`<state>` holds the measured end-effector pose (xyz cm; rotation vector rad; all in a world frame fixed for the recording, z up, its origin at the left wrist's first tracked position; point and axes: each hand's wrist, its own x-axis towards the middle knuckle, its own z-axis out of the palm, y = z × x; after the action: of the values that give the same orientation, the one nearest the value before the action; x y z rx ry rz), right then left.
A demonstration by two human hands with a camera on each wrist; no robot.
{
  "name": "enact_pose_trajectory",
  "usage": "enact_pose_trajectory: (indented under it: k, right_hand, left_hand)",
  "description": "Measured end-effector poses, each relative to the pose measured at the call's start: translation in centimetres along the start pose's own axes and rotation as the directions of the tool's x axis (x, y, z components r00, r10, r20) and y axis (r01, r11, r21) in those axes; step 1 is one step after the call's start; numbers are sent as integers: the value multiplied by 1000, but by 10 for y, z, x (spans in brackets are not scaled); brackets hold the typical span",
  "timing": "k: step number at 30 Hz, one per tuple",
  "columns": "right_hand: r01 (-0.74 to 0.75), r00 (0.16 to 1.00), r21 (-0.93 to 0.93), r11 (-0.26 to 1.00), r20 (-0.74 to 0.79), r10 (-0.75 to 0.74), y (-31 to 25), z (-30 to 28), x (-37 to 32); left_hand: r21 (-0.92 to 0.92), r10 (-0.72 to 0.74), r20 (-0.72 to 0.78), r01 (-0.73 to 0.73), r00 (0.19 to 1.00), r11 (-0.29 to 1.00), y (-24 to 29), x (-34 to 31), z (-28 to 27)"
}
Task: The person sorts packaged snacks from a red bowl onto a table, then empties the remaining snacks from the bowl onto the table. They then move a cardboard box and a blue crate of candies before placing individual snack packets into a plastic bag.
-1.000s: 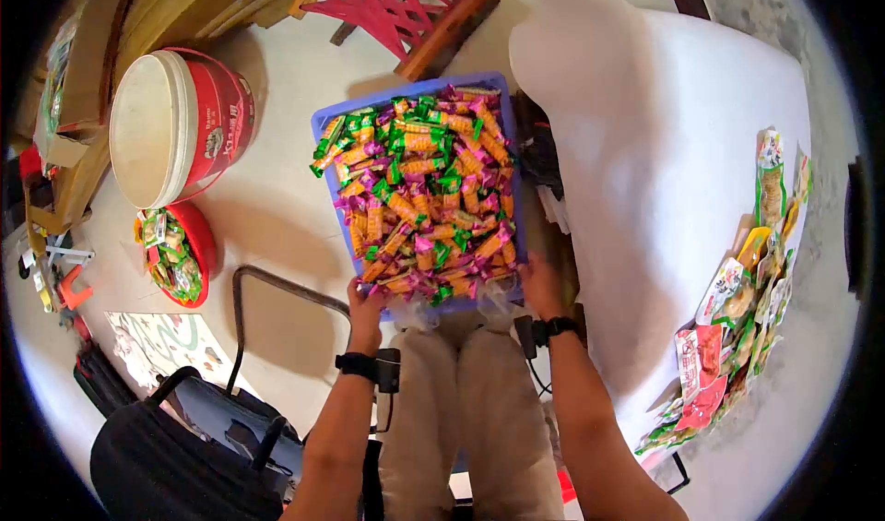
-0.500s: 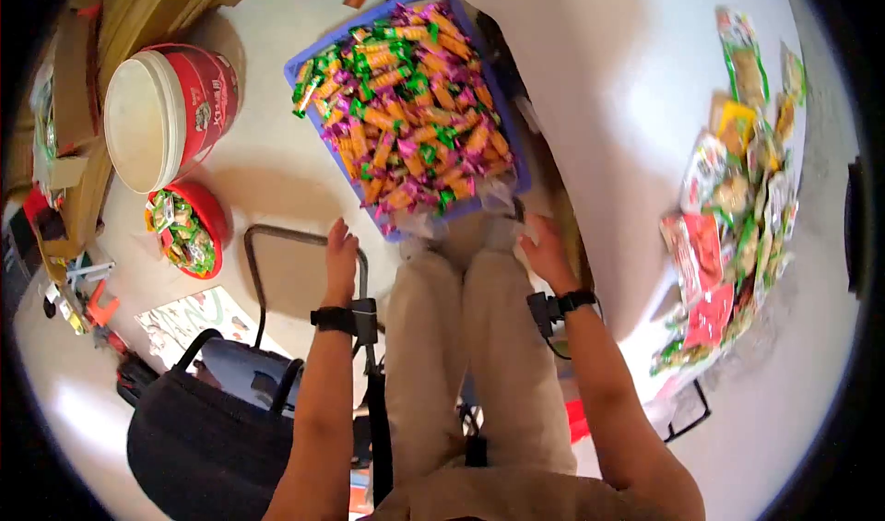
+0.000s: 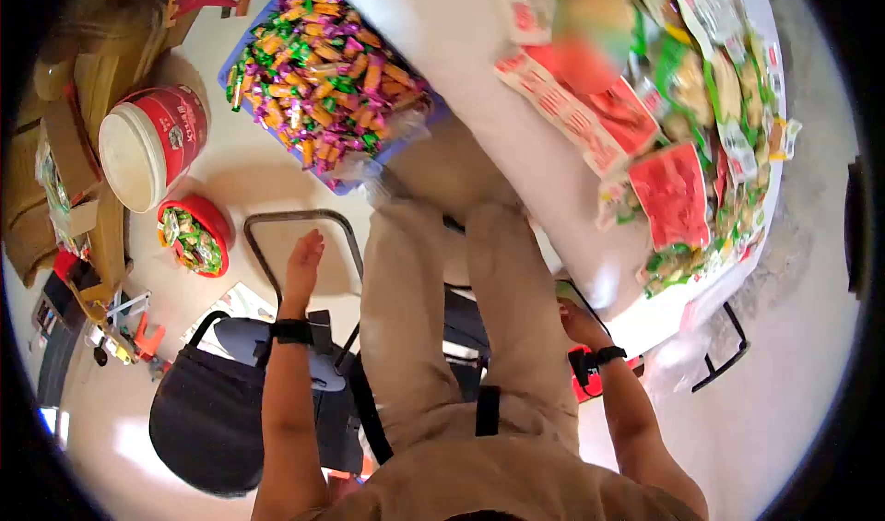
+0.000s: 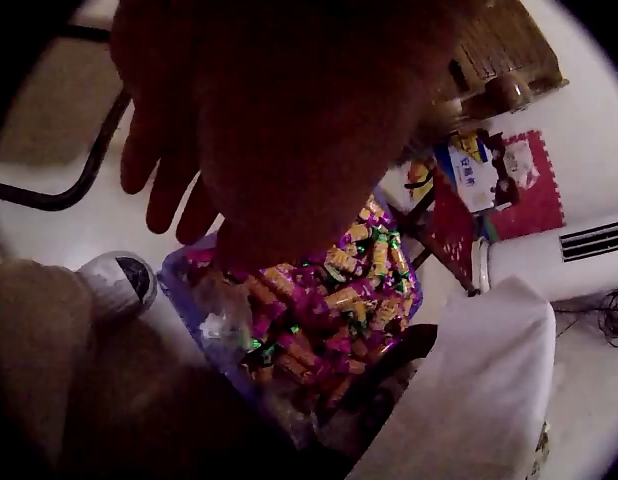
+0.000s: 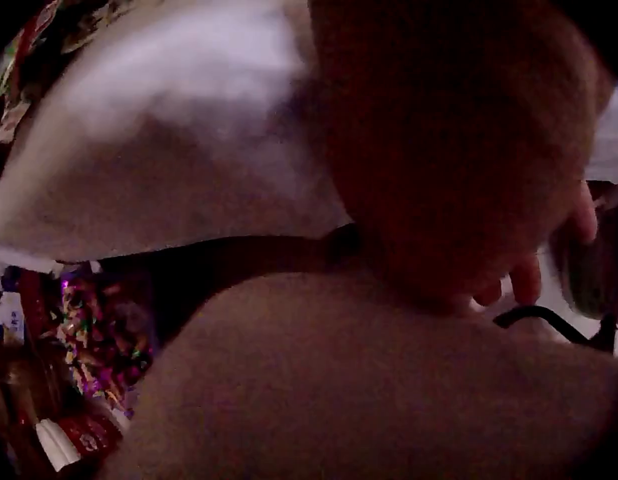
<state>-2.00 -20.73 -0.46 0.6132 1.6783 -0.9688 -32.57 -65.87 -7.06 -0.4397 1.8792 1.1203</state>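
In the head view my left hand hangs in the air beside the left knee, over a black metal bar, holding nothing. The left wrist view shows the same hand with loose fingers. My right hand is low by the right thigh, beside the white-covered table; its fingers are partly hidden, and the right wrist view is too dark to tell what they touch. A blue-purple crate full of wrapped orange snacks with green and purple ends stands on the floor ahead of the knees.
Packaged foods lie piled on the table at the right. A red bowl of packets and a red-and-white bucket stand on the floor at left, near cardboard. A black chair is at lower left.
Both hands have left the crate's near edge and drawn back, the left outward, the right down beside the thigh. The head view has turned toward the table, with the crate now at upper left.
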Motion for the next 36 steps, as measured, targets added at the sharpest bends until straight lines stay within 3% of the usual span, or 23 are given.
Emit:
enact_pose_trajectory:
  k: [1, 2, 3, 4, 6, 8, 9, 11, 13, 14, 15, 16, 17, 18, 20, 22, 29, 33, 36]
  right_hand:
    - [-89, 993, 21, 996, 84, 87, 10, 0, -7]
    - [-86, 993, 33, 996, 80, 83, 24, 5, -12]
    - [17, 999, -5, 1000, 45, -16, 50, 18, -20]
    - [117, 993, -47, 992, 20, -116, 70, 28, -25]
    - [128, 985, 70, 989, 106, -135, 88, 36, -21]
    - [125, 969, 187, 974, 186, -160, 92, 41, -25]
    - [174, 963, 103, 979, 191, -191, 89, 40, -26]
    - [219, 955, 12, 976, 204, -217, 87, 43, -28]
    - [183, 956, 59, 981, 221, -192, 89, 56, -33]
    - [164, 957, 86, 983, 227, -180, 90, 65, -37]
    - [144, 957, 109, 984, 236, -166, 91, 75, -44]
    - [122, 957, 130, 984, 247, -151, 90, 84, -51]
    - [98, 958, 152, 984, 252, -134, 86, 94, -57]
    - [75, 960, 177, 981, 253, -119, 83, 102, -63]
    - [29, 963, 221, 975, 255, -86, 74, 118, -76]
    - [-14, 965, 259, 966, 256, -55, 68, 135, -92]
    - [-116, 966, 375, 920, 257, 17, 46, 168, -130]
    - [-133, 967, 423, 896, 256, 22, 48, 183, -139]
    - [-148, 967, 470, 870, 253, 28, 53, 195, -145]
  left_hand:
    - [-35, -128, 6, 128, 992, 991, 12, -10, 2]
    - [-123, -167, 46, 172, 985, 977, 10, -16, -8]
    - [4, -154, 5, 154, 988, 988, 41, -32, -3]
    - [-15, -166, -18, 166, 986, 986, 61, -47, -3]
    - [-26, -178, -50, 177, 983, 984, 70, -69, -6]
    - [-151, -213, 85, 224, 973, 963, 63, -87, -13]
    - [-10, -224, 153, 229, 962, 973, 64, -96, -8]
    - [65, -298, 242, 291, 923, 954, 27, -101, 1]
    - [62, -102, 420, 83, 902, 995, -54, -107, 10]
    - [328, -95, 416, -51, 904, 943, -52, -115, 29]
    - [562, -90, 417, -179, 904, 807, -51, -128, 49]
    - [751, -262, 653, -561, 711, 348, -132, -130, 40]
    - [436, -402, 808, -896, 429, -79, -209, -132, 33]
    - [541, -477, 749, -840, 460, 40, -195, -141, 42]
    - [769, -563, 615, -579, 552, 271, -165, -162, 55]
    - [822, -620, 555, -480, 555, 307, -149, -178, 53]
    - [863, -735, 460, -446, 498, 238, -114, -204, 13]
    - [876, -738, 430, -439, 520, 201, -100, -205, 15]
    - [876, -687, 436, -450, 581, 175, -87, -176, 39]
